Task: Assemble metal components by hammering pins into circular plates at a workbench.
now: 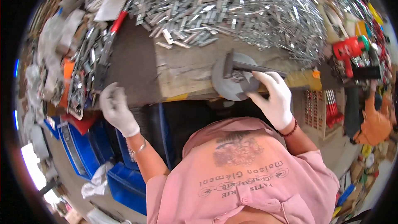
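Head view: your right hand (274,97) grips the hammer (244,67) over the round metal block (226,84) — your left hand (116,108) pinches something small, likely for striking.

Both hands are in whitish knit gloves, left hand (117,110) and right hand (273,99). The right one has a dark, near-black metal hammer (240,66) over a flat grey round metal disc (232,79). The big heap of shiny silver metal strips (232,8) glitters behind it. The worn wooden bench top (182,68) is pale tan with a yellow edge. There are bright blue plastic crates (124,178) lower left, and a red-handled tool (119,20) up top. The shirt is salmon pink with a dark printed floral motif.
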